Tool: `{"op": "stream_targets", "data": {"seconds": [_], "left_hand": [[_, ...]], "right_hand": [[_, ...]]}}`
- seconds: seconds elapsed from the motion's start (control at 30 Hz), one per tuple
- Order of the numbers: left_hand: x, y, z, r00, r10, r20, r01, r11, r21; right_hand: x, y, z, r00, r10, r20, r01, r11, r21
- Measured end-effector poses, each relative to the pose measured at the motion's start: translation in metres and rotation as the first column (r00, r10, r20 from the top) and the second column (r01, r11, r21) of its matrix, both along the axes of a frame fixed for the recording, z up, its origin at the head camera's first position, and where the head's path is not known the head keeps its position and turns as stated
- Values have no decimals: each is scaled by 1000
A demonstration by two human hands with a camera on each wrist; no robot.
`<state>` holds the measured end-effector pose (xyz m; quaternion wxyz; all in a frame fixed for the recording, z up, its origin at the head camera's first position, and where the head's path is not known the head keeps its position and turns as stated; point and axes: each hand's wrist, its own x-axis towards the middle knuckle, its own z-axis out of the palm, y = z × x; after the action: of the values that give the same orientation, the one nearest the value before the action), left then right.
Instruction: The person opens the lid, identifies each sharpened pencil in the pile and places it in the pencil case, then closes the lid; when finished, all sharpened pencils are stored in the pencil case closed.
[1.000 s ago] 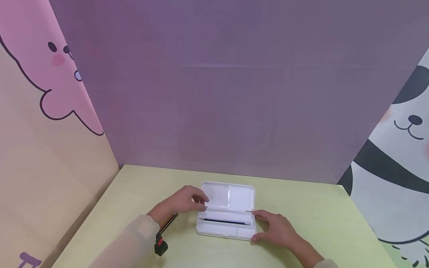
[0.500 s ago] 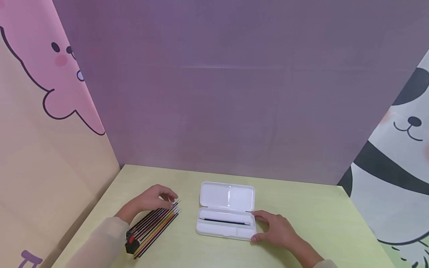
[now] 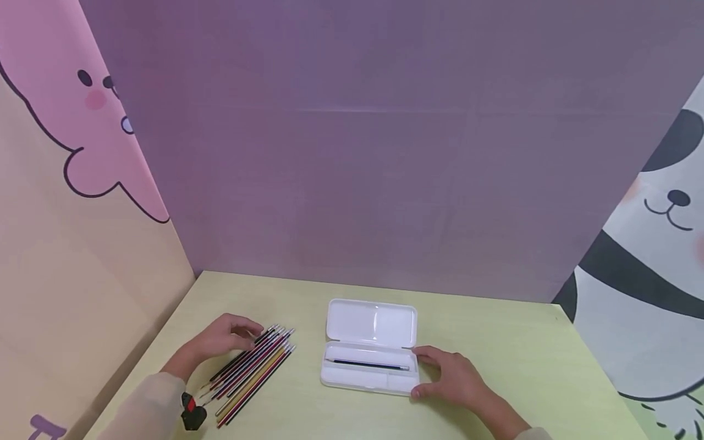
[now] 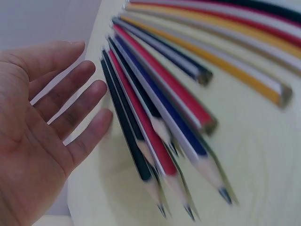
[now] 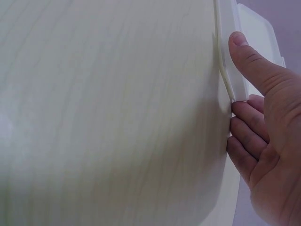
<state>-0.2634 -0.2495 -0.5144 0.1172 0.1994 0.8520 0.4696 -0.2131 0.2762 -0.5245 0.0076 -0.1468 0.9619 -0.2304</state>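
An open white pencil case (image 3: 370, 322) lies mid-table, lid flipped back, with one dark pencil (image 3: 367, 363) in its base. My right hand (image 3: 448, 376) holds the case's right end: the thumb (image 5: 251, 59) lies along its rim (image 5: 225, 70) and the bent fingers (image 5: 244, 129) press its side. Several coloured pencils (image 3: 253, 370) lie in a slanted row at the left. My left hand (image 3: 222, 337) rests at their far side. The left wrist view shows this hand (image 4: 56, 108) flat with straight fingers beside the outermost black pencil (image 4: 124, 127), holding nothing.
The pale green table (image 3: 495, 342) is boxed in by a purple back wall (image 3: 357, 153) and cartoon-printed side panels. A black and red wrist camera (image 3: 192, 414) sits on my left forearm.
My left hand left the pencil case and moved left onto the row of pencils, then drew back along them. The right hand and case stayed put.
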Motion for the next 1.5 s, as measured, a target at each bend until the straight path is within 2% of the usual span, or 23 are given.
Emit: {"op": "stream_targets", "data": {"seconds": [0.3, 0.53, 0.7, 0.9, 1.27, 1.5], "left_hand": [[4, -12, -13, 998, 31, 60, -36, 996, 76], [4, -12, -20, 998, 49, 30, -51, 997, 53], [5, -13, -20, 999, 43, 20, -44, 999, 29], [5, -10, -16, 999, 43, -26, -44, 999, -9], [5, -7, -9, 993, 62, -102, -79, 982, -173], [7, -4, -6, 990, 61, -128, -85, 978, -192]], "right_hand": [[0, 0, 0, 1000, 1, -5, -1, 1000, 2], [2, 0, 1, 1000, -5, 8, 5, 1000, -1], [4, 0, 2, 1000, 6, 6, -6, 1000, -1], [4, -1, 4, 1000, -8, 9, 8, 1000, -1], [3, 0, 3, 1000, 12, -9, -12, 1000, 7], [2, 0, 2, 1000, 10, -7, -10, 1000, 0]]}}
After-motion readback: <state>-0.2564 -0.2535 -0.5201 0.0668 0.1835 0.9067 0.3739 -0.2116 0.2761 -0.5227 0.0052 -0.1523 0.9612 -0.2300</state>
